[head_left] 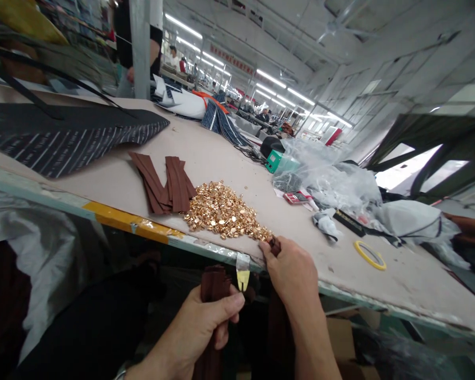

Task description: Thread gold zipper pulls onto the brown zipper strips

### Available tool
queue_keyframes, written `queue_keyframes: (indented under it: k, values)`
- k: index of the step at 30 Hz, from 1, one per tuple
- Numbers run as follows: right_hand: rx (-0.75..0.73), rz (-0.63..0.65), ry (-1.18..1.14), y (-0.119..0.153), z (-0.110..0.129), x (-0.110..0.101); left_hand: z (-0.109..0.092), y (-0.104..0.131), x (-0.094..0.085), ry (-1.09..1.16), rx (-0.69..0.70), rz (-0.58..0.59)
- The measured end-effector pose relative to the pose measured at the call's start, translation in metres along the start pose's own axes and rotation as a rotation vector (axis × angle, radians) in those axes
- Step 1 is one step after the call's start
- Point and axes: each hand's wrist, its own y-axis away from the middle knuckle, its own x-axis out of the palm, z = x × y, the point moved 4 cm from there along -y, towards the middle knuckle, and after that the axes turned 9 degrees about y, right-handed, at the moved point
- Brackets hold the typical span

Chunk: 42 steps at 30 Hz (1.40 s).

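My left hand point(200, 324) is wrapped round a bundle of brown strips point(214, 284), held upright in front of the table edge. The strips' lower ends hang below my fingers. At the right end of a pile of small shiny gold metal pieces point(225, 211), my right hand point(291, 266) pinches the end of a brown strip point(275, 245). Whether a gold piece is also between those fingers is hidden. Between my hands, a yellow forked piece point(243, 278) is fixed to the table edge with clear tape. More brown strips point(178, 184) lie left of the pile.
Dark printed sheet material point(83, 140) covers the table's left side. To the right are a roll of yellow tape point(370, 255), a black box point(348, 222), a green box point(274, 161) and clear plastic bags point(336, 182). A metal post point(140, 50) stands behind the table, with a person beside it.
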Motion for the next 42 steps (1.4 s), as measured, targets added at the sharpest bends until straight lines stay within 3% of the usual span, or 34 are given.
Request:
queue_keyframes:
  k: [6,9,13,16,19,24,33,42]
  values:
    - [-0.076,-0.016,0.093,0.001,0.002,0.002,0.001,0.0,-0.003,0.081,-0.07,0.051]
    - [-0.123,-0.046,-0.054,0.011,-0.006,-0.004,0.003,-0.001,-0.004,0.14,-0.116,0.055]
    - [-0.224,0.147,-0.488,0.037,-0.009,-0.013,0.008,-0.001,-0.002,0.2,-0.173,0.099]
    - [-0.348,0.313,-0.651,0.059,0.0,-0.015,0.012,0.0,0.0,0.229,-0.197,0.131]
    - [-0.359,0.358,-0.768,0.07,0.009,-0.011,0.013,0.0,0.0,0.285,-0.208,0.126]
    - [-0.239,0.27,-0.908,0.071,0.009,-0.001,0.012,-0.003,-0.002,0.295,-0.171,0.11]
    - [-0.445,0.023,-0.835,0.076,0.015,-0.004,0.009,-0.005,-0.001,0.286,-0.041,0.07]
    - [-0.152,0.054,-0.838,0.074,0.015,0.006,0.007,-0.006,-0.003,0.177,0.021,0.043]
